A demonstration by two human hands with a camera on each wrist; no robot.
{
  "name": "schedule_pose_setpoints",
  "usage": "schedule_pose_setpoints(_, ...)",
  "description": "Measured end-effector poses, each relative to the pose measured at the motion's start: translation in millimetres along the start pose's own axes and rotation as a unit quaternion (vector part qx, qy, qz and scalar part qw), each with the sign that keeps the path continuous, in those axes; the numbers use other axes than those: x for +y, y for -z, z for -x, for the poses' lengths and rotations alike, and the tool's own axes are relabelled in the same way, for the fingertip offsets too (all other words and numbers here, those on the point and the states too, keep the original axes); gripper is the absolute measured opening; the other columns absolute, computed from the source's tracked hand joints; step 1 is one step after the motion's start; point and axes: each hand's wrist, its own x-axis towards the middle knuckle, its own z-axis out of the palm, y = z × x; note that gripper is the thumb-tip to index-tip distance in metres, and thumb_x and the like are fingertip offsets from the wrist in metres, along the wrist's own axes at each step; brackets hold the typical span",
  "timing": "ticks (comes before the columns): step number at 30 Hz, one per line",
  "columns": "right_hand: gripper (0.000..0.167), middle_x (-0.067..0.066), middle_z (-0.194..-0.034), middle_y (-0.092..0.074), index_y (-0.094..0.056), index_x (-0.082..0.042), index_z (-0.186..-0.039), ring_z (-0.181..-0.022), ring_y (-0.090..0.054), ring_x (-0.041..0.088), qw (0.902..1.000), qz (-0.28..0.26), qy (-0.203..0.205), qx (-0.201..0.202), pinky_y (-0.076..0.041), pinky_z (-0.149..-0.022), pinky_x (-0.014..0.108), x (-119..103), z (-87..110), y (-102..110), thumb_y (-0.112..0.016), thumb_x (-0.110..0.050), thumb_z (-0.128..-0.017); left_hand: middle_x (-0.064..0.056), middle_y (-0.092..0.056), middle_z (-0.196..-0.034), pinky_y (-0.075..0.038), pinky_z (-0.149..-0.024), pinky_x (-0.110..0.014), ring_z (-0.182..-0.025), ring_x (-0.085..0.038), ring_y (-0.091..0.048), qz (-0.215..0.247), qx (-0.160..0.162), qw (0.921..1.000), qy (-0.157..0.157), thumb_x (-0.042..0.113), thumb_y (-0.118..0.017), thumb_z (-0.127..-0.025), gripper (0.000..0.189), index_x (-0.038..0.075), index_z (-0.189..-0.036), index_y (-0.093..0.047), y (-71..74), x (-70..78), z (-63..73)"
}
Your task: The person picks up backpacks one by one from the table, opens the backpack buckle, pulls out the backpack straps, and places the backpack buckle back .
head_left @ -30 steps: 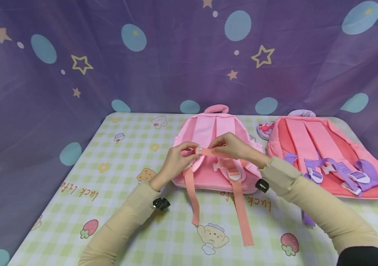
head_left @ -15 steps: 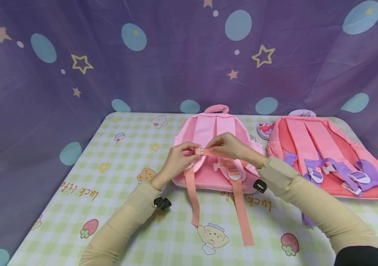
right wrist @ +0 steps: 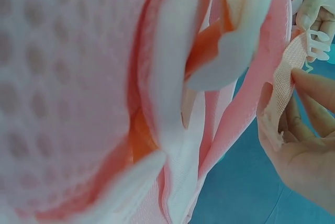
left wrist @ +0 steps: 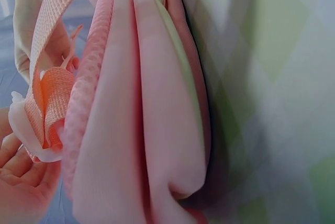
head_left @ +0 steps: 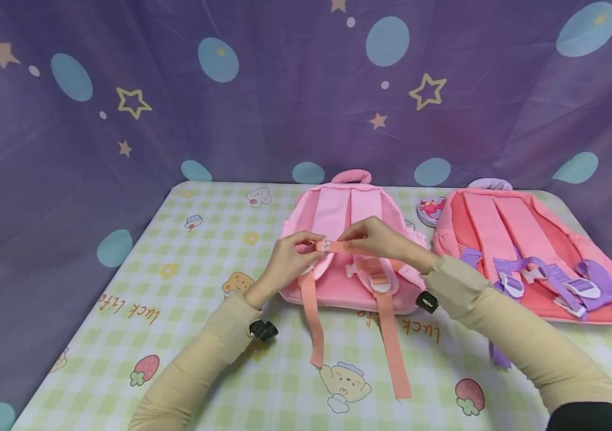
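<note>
A light pink backpack (head_left: 338, 287) lies on the table with its shoulder straps up. In front of it, my left hand (head_left: 284, 263) pinches one end of a short orange strap, right at a white pronged buckle (head_left: 326, 245). The thumb and fingers of my right hand (head_left: 373, 238) pinch the same orange strap (right wrist: 285, 72) on the other side of the buckle. The buckle's white prongs (right wrist: 319, 45) show close to the left fingertips in the right wrist view. A white strap adjuster (left wrist: 26, 130) with orange webbing hangs near the left hand in the left wrist view.
A second, coral-pink backpack (head_left: 478, 233) with purple straps (head_left: 559, 281) lies to the right. Two loose orange strap tails (head_left: 313, 323) hang toward the near side over the green checked tablecloth (head_left: 214, 371). A purple patterned curtain (head_left: 284, 120) stands behind the table.
Both hands keep their pinch on the orange strap. The white buckle and strap have shifted slightly to the right from the left fingertips; the right hand has moved only a little.
</note>
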Motion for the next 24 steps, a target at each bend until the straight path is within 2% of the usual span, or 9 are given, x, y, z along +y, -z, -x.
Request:
schedule_pose_setpoints(7,0.016,0.014,-0.088,-0.066,-0.066,0.004,-0.094,-0.070,-0.054,0.013,0.9999,-0.010,0.000,0.009,-0.046,-0.067,0.024,4.8,-0.2,-1.2,-0.059,-0.001,-0.082,-0.016,-0.065,-0.092,-0.048,-0.064,-0.027,-0.079,-0.027,-0.061,0.012,0.001,0.9999,0.006,0.002,-0.071,-0.072,0.029,-0.001,-0.100,-0.065,-1.6,-0.8,0.2)
schedule_pose_setpoints(15,0.014,0.012,-0.086,-0.067,-0.067,0.003,-0.092,-0.068,-0.055,0.012,0.9997,-0.020,-0.008,0.015,-0.046,-0.065,0.023,3.1,-1.1,-2.7,-0.060,-0.002,-0.081,-0.010,-0.066,-0.088,-0.046,-0.061,-0.019,-0.075,-0.018,-0.059,-0.007,0.004,0.9998,0.021,0.006,-0.072,-0.072,0.027,0.006,-0.098,-0.067,-2.1,0.3,0.3)
schedule_pose_setpoints(24,0.014,0.011,-0.085,-0.067,-0.068,0.002,-0.092,-0.068,-0.055,0.011,0.9994,-0.026,-0.013,0.016,-0.046,-0.065,0.022,1.0,-2.1,-3.8,-0.061,-0.004,-0.081,-0.008,-0.065,-0.088,-0.047,-0.062,-0.021,-0.076,-0.016,-0.059,-0.020,0.007,0.9995,0.025,0.006,-0.072,-0.071,0.026,0.006,-0.097,-0.067,-3.7,-1.6,-0.5)
